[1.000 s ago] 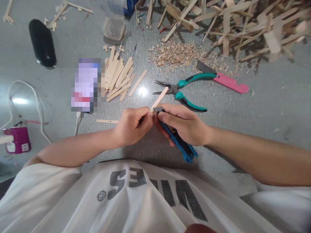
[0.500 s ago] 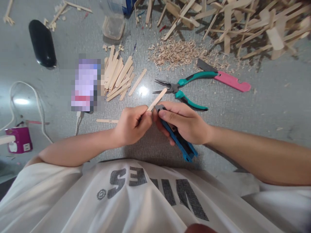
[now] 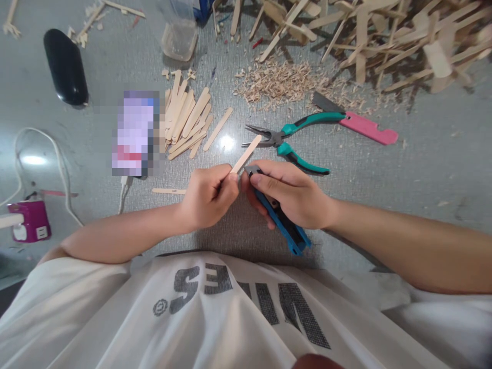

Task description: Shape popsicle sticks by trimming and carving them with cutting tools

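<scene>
On a grey table, a loose heap of wooden sticks spreads across the far right. Nearer lie pliers. The right hand and left hand are close together. A clear plastic container stands at the far side, its contents too unclear to tell. A blue cutter is clasped in the right fingers; just beside its tip, one thin stick slants up, pinched by the left thumb and fingers.

A stretch of bare table lies open between the right forearm and a pink-handled blade, while spread pliers obstruct the way beyond the held stick.
</scene>
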### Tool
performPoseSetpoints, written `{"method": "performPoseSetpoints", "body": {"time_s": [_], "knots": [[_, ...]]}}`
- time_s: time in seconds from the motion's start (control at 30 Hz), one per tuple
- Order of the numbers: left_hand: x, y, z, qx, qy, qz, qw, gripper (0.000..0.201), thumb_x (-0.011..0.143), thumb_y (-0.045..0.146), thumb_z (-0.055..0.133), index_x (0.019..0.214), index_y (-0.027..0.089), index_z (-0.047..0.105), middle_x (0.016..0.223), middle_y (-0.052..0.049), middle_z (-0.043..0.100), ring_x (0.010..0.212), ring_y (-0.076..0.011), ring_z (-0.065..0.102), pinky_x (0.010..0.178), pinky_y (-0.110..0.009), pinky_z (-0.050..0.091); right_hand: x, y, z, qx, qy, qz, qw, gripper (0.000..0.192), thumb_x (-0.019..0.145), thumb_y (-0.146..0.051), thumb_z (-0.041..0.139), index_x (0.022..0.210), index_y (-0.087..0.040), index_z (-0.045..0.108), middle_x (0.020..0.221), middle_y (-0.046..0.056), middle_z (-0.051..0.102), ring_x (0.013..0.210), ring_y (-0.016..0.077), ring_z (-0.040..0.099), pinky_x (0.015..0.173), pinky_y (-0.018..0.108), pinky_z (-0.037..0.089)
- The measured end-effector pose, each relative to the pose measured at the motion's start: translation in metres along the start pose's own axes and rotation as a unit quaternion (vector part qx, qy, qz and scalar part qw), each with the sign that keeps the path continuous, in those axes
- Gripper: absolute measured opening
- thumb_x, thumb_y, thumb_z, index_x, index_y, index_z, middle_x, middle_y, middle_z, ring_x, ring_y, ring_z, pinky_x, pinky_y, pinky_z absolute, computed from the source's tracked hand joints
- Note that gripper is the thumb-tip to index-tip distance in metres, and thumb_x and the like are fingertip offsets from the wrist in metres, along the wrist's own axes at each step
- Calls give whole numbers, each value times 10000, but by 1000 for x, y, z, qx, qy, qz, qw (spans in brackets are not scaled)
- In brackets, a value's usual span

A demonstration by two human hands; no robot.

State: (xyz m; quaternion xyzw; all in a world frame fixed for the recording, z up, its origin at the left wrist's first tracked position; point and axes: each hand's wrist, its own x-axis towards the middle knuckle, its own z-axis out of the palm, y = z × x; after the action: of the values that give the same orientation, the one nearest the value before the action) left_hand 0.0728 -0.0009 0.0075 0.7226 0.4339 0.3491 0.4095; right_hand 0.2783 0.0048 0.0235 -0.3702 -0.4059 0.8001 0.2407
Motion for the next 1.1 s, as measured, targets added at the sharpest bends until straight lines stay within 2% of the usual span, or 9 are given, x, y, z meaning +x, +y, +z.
{"method": "performPoseSetpoints", "body": {"time_s": [0.1, 0.23, 0.33, 0.43, 0.6, 0.73, 0.83, 0.97, 1.1], "knots": [[0, 0, 0, 2, -12, 1, 1000, 407, 1054, 214, 499, 657, 207, 410, 509, 61, 393, 445, -49, 320, 443, -215, 238, -1, 2, -1, -5, -4, 0, 1000, 248, 1090, -326, 515, 888, -196, 573, 608, -37, 593, 386, 104, 522, 328, 215, 483], [0, -1, 1, -23, -7, -6, 1000, 429, 1093, 259, 478, 670, 211, 429, 522, 42, 448, 450, -63, 363, 446, -228, 268, -1, 1, -4, 35, -16, 14, 999, 174, 1024, -355, 595, 943, -201, 580, 638, -33, 597, 446, 115, 538, 355, 219, 498], [0, -3, 3, -48, 28, -6, 998, 488, 1129, 317, 470, 653, 212, 441, 517, 28, 480, 456, -75, 405, 460, -237, 310, 0, 0, -8, 99, -31, 0, 995, 277, 973, -470, 632, 1046, -207, 585, 688, -24, 611, 505, 131, 550, 378, 231, 506], [0, -3, 3, -49, 47, -12, 998, 520, 1142, 373, 474, 648, 211, 459, 508, 23, 494, 460, -81, 425, 465, -242, 317, 2, 1, -9, 120, -35, -17, 992, 366, 969, -552, 629, 1082, -208, 576, 697, -25, 606, 504, 131, 525, 378, 240, 499], [-1, -2, 2, -25, 32, -26, 999, 533, 1137, 383, 484, 636, 203, 467, 499, 25, 488, 454, -73, 398, 461, -239, 290, 1, 4, -5, 72, 4, -7, 997, 228, 1047, -428, 561, 999, -206, 561, 652, -36, 592, 452, 115, 529, 370, 219, 456], [-2, 0, 1, -12, 13, -23, 1000, 503, 1123, 349, 499, 645, 194, 474, 514, 32, 481, 454, -63, 385, 462, -230, 277, -1, 3, -4, 24, -20, -6, 999, 233, 1087, -370, 567, 936, -193, 557, 640, -45, 599, 414, 91, 546, 366, 196, 420], [0, 0, 1, -8, -6, -16, 1000, 485, 1113, 334, 506, 651, 191, 477, 517, 36, 472, 450, -60, 375, 452, -220, 264, -1, 2, -3, 12, -14, -15, 1000, 231, 1096, -331, 555, 909, -195, 542, 647, -53, 591, 420, 82, 551, 366, 189, 428], [4, -2, -2, -60, -54, -7, 997, 493, 1113, 377, 529, 658, 196, 476, 499, 43, 453, 441, -62, 369, 432, -203, 260, 0, 2, -2, 7, -8, -23, 1000, 226, 1097, -289, 544, 888, -206, 522, 656, -55, 586, 434, 77, 549, 370, 184, 452], [6, -1, -4, -126, -124, -31, 984, 430, 1119, 384, 530, 759, 174, 636, 582, -4, 624, 481, -84, 457, 479, -218, 357, -1, 3, -2, 8, -8, -28, 1000, 255, 1095, -337, 567, 877, -211, 528, 656, -52, 583, 441, 80, 546, 367, 188, 442]]}}
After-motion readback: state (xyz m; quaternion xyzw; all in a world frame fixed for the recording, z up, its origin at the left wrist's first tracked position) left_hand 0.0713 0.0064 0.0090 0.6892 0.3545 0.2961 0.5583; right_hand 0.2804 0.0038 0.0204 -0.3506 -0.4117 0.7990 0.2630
